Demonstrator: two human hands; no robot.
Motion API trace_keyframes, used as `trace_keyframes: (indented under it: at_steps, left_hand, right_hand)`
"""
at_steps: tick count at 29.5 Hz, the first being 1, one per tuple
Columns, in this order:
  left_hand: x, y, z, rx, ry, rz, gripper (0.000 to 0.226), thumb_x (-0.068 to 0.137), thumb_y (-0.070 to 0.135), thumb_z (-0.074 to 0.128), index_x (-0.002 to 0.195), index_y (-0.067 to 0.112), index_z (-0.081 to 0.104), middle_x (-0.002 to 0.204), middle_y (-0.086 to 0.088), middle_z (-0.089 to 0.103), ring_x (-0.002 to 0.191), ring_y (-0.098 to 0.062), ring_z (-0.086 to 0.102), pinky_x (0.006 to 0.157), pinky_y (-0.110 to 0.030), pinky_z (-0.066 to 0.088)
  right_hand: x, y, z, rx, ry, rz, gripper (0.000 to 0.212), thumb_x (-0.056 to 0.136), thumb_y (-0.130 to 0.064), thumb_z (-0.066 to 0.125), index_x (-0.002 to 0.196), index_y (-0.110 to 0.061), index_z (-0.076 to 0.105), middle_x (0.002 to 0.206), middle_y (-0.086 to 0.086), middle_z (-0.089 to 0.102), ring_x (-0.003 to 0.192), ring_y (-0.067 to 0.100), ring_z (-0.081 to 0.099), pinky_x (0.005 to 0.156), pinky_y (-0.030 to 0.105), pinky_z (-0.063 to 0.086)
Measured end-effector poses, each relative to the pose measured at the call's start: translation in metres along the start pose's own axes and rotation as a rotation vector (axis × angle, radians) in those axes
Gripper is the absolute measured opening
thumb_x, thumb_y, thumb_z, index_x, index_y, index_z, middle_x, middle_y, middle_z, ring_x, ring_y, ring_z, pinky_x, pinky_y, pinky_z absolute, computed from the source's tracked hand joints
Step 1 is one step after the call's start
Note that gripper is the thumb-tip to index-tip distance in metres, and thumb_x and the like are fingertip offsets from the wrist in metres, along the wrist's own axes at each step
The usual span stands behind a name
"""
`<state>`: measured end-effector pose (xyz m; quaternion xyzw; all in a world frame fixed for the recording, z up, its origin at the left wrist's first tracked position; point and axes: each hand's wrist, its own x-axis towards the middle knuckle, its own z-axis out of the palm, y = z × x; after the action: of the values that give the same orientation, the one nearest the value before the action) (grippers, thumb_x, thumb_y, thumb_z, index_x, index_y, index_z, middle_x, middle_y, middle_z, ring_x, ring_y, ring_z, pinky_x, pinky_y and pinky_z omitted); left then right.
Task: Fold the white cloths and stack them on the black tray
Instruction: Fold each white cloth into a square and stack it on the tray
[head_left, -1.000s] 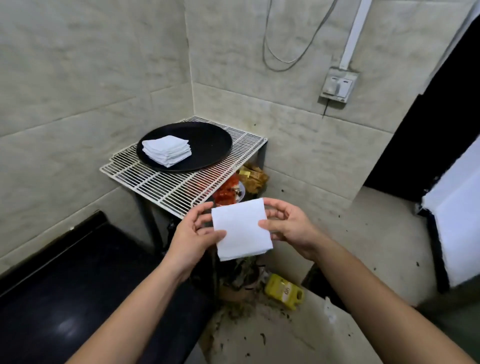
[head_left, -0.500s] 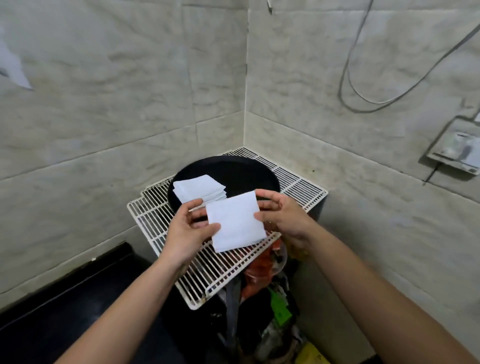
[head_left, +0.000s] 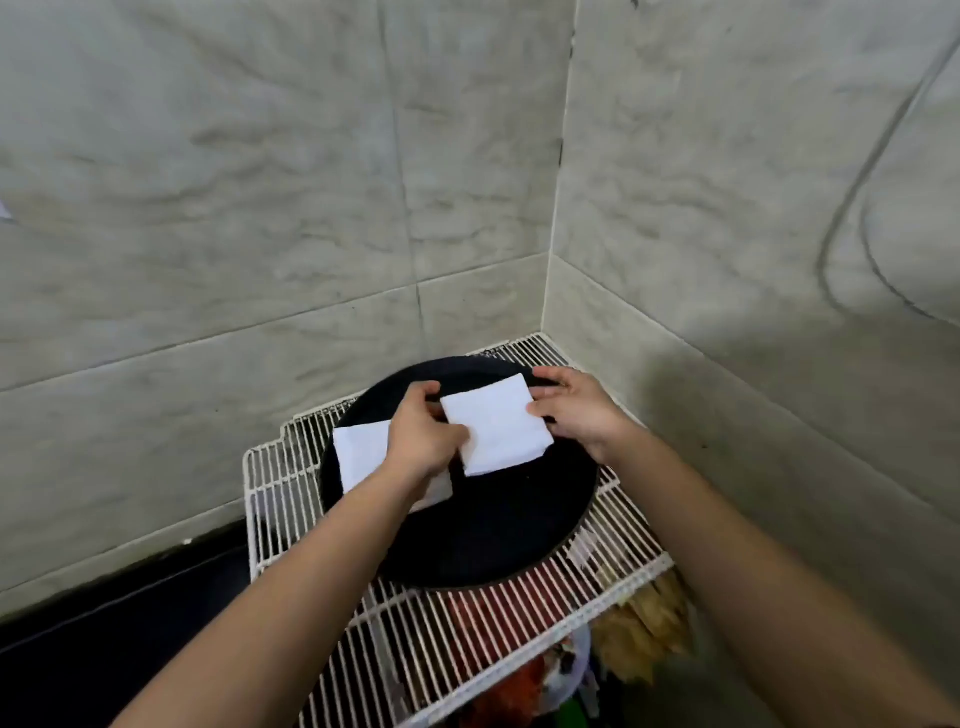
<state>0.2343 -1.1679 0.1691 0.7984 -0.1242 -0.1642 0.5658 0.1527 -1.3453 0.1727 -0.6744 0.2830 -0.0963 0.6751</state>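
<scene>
Change since the earlier frames: both hands had carried the folded white cloth (head_left: 496, 431) forward; before, it was held over the near part of the wire shelf (head_left: 467, 639), and now it was over the black tray (head_left: 493, 535).
Left hand (head_left: 421, 441): it pinched the left edge of the folded white cloth, the thumb on top and the other fingers curled at the edge.
Right hand (head_left: 571, 410): it gripped the right edge of the same cloth with curled fingers, the thumb hidden from view.
Folded white cloth: it was stretched flat between the two hands, a small rectangle, a little tilted. Whether it touched the tray I could not tell.
Stack of cloths (head_left: 361, 452): it lay on the tray just to the left of the left hand and partly under that hand's wrist, beside the held cloth and not under it.
Black tray: round, it sat below both hands on the wire shelf; its bare part was toward the person from the hands.
Wire shelf: white, it stood in the corner of the tiled walls, behind and below the hands.
Under the shelf: red and brown things showed through the wires, blurred.
Cable (head_left: 852, 208): it hung on the wall high to the right of the right hand.
</scene>
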Motion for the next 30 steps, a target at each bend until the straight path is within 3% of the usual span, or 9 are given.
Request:
trace_keyframes:
  at_steps: [6, 15, 18, 22, 24, 28, 30]
  left_hand:
    - [0.023, -0.007, 0.026, 0.416, -0.003, -0.042, 0.076, 0.078, -0.001, 0.064, 0.146, 0.017, 0.036, 0.132, -0.015, 0.050, 0.121, -0.030, 0.052, 0.100, -0.032, 0.044]
    - [0.026, -0.006, 0.042, 0.654, -0.058, -0.077, 0.077, 0.080, -0.002, 0.060, 0.149, 0.016, 0.032, 0.135, -0.018, 0.044, 0.119, -0.032, 0.053, 0.094, -0.028, 0.042]
    - [0.022, 0.000, 0.040, 0.639, -0.052, -0.057, 0.073, 0.084, 0.002, 0.059, 0.149, 0.016, 0.030, 0.135, -0.018, 0.047, 0.119, -0.031, 0.053, 0.087, -0.024, 0.040]
    - [-0.002, 0.015, 0.021, 0.361, 0.039, 0.118, 0.057, 0.092, 0.010, 0.060, 0.145, 0.015, 0.039, 0.141, -0.012, 0.049, 0.121, -0.024, 0.058, 0.099, -0.033, 0.047]
    - [-0.022, 0.019, 0.002, 0.283, 0.132, 0.278, 0.048, 0.095, 0.013, 0.058, 0.142, 0.014, 0.044, 0.141, -0.007, 0.051, 0.123, -0.020, 0.057, 0.101, -0.034, 0.047]
    - [-0.057, 0.002, -0.059, 0.649, 0.369, 0.484, 0.048, 0.101, 0.034, 0.047, 0.147, 0.020, 0.040, 0.156, -0.007, 0.035, 0.141, -0.026, 0.037, 0.111, -0.042, 0.036]
    - [-0.080, -0.024, -0.105, 0.865, 0.458, 0.424, 0.055, 0.101, 0.046, 0.034, 0.151, 0.023, 0.034, 0.161, -0.011, 0.024, 0.147, -0.032, 0.026, 0.114, -0.049, 0.032]
  right_hand:
    - [0.043, 0.023, -0.008, -0.211, -0.044, 0.066, 0.063, 0.085, 0.009, 0.064, 0.142, -0.013, 0.049, 0.121, 0.011, 0.065, 0.108, 0.025, 0.065, 0.088, 0.037, 0.055]
    - [0.060, 0.039, -0.010, -0.516, -0.076, -0.020, 0.061, 0.083, -0.006, 0.070, 0.139, -0.020, 0.052, 0.125, 0.005, 0.064, 0.108, 0.020, 0.065, 0.097, 0.036, 0.052]
    - [0.057, 0.030, -0.015, -0.653, -0.024, -0.113, 0.057, 0.085, -0.021, 0.071, 0.139, -0.021, 0.052, 0.128, 0.001, 0.062, 0.110, 0.021, 0.064, 0.100, 0.035, 0.049]
    - [0.046, 0.012, -0.015, -0.671, 0.111, -0.273, 0.046, 0.088, -0.035, 0.065, 0.132, -0.024, 0.056, 0.129, 0.003, 0.060, 0.111, 0.023, 0.063, 0.101, 0.039, 0.049]
    - [0.039, 0.000, -0.007, -0.661, 0.147, -0.352, 0.043, 0.091, -0.038, 0.062, 0.131, -0.025, 0.057, 0.129, 0.003, 0.058, 0.109, 0.023, 0.063, 0.098, 0.035, 0.048]
    - [0.020, -0.023, 0.038, -0.683, 0.138, -0.547, 0.045, 0.099, -0.038, 0.053, 0.139, -0.019, 0.050, 0.138, 0.008, 0.049, 0.123, 0.025, 0.053, 0.100, 0.032, 0.040]
    - [0.003, -0.027, 0.085, -0.730, 0.066, -0.683, 0.049, 0.101, -0.040, 0.048, 0.144, -0.017, 0.045, 0.144, 0.012, 0.043, 0.132, 0.029, 0.044, 0.106, 0.036, 0.037]
